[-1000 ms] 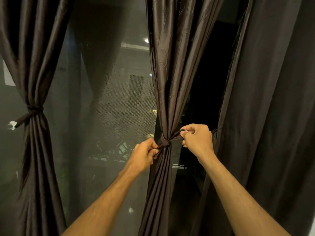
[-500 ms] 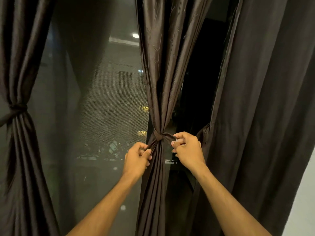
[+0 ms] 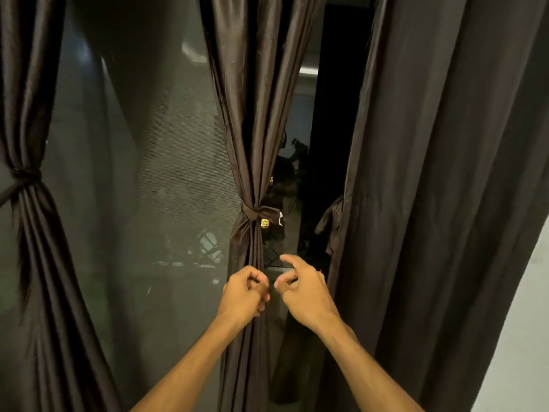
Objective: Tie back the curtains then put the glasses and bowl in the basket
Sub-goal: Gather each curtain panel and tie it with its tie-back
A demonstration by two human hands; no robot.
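At frame centre, tied curtain (image 3: 252,138), knot (image 3: 251,214) above both hands; left hand (image 3: 245,294) loosely curled, right hand (image 3: 301,288) half open, both empty. Tied curtain (image 3: 26,203) far left; loose curtain (image 3: 445,173) right.

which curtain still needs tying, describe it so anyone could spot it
Start from the dark window that fills the view and go to its right edge. The wide curtain there hangs loose and full, beside the white wall, with its tie strap dangling unfastened at its left edge. The left curtain and middle curtain are each cinched by a knot.
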